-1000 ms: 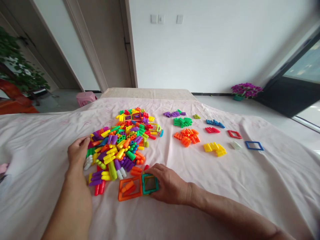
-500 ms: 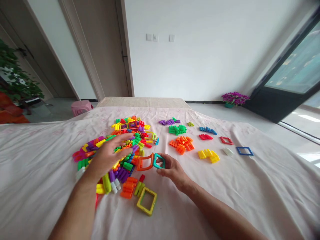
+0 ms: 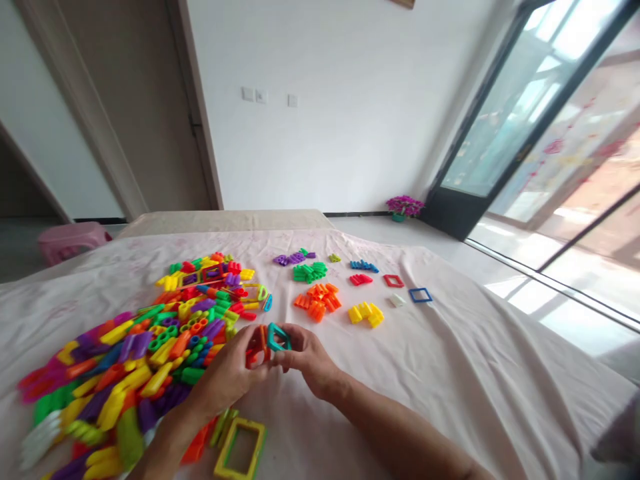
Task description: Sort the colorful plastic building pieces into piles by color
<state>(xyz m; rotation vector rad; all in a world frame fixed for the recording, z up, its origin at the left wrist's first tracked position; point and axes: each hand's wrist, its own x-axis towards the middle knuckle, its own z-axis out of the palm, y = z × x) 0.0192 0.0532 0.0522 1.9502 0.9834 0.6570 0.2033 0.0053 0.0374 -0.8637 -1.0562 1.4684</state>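
My left hand (image 3: 227,379) is closed on an orange magnetic frame tile (image 3: 263,341), its fingers partly hiding it. Right beside it, my right hand (image 3: 316,363) grips a teal square magnetic tile (image 3: 273,340) between thumb and fingers. The two tiles are side by side above the cloth; I cannot tell if they touch. To the left of my hands spreads a big mixed heap of plastic tube blocks (image 3: 145,360). Below my left wrist lies a yellow square frame tile (image 3: 231,470), next to yellow-green pieces (image 3: 220,430).
Small colour groups lie beyond my hands: orange blocks (image 3: 317,302), green blocks (image 3: 310,272), purple blocks (image 3: 294,258), yellow blocks (image 3: 367,313), red blocks (image 3: 363,280) and blue blocks (image 3: 363,266). A red frame (image 3: 393,281) and a blue frame (image 3: 420,295) lie farther right on the cloth (image 3: 450,373).
My left hand has come from above the heap to the tiles and taken hold of the orange one. The tiles are turned and drawn closer. The view has swung right.
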